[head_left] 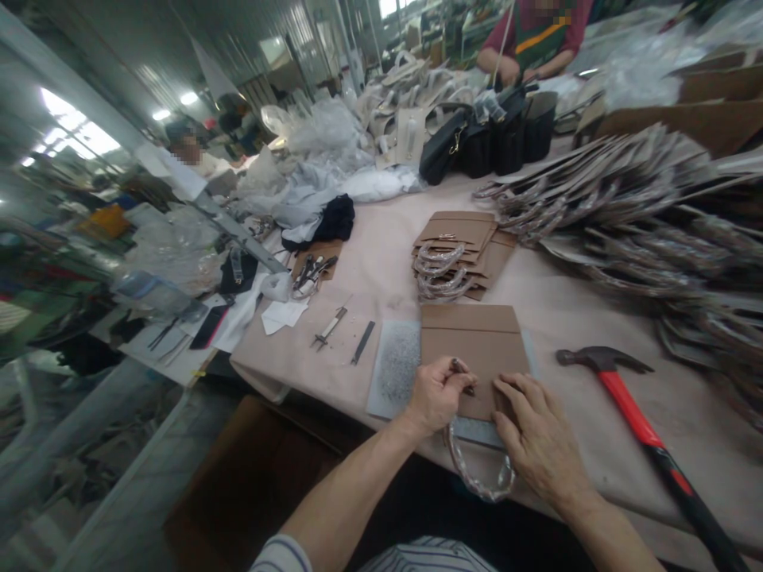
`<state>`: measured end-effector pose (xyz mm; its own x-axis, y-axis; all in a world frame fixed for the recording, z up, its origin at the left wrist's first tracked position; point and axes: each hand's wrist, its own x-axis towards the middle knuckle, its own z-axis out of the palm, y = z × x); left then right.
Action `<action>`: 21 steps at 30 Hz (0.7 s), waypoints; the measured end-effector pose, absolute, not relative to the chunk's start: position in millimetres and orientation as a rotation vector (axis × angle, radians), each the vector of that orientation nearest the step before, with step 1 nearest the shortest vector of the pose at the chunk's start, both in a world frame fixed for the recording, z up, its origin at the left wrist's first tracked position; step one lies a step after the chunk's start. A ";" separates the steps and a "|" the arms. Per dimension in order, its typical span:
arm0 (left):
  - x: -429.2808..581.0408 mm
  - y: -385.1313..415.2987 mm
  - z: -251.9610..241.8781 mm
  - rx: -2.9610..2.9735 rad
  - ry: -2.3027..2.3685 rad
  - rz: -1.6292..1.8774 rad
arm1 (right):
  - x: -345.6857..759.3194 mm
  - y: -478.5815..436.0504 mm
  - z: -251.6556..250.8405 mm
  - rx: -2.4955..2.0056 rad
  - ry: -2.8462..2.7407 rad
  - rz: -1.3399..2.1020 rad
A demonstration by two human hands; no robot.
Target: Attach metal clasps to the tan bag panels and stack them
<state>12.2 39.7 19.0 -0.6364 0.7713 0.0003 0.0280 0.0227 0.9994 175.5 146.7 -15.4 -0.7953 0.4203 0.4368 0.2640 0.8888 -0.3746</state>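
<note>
A brown bag panel [470, 334] lies on a grey speckled board [396, 369] at the table's front edge. My left hand [439, 391] is closed around a short dark metal rod [458, 365], whose end meets the panel; its exact kind is unclear. Resting on the panel's right side, my right hand [536, 417] has its fingers stretched out and holds nothing. A plastic-wrapped handle [477, 483] hangs in a loop from the panel's near edge, between my wrists. To the right of my right hand lies a claw hammer [632, 405] with a red and black grip.
Beyond the panel is a stack of brown panels [458, 226] with wrapped handles. A large pile of similar pieces [625, 191] covers the right side. A caliper [329, 327] and a dark metal strip [362, 343] lie left. Black bags [494, 139] and a co-worker [536, 48] are farther back.
</note>
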 end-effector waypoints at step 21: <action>16.3 35.0 6.1 1.458 2.036 1.474 | 202.4 174.1 -1.0 -0.670 -2.383 0.366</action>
<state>16.3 35.0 6.1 -0.4760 0.8119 0.3380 0.5749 -0.0036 0.8182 202.4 174.1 -1.0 -0.6732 0.5468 0.4978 0.3720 0.8323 -0.4110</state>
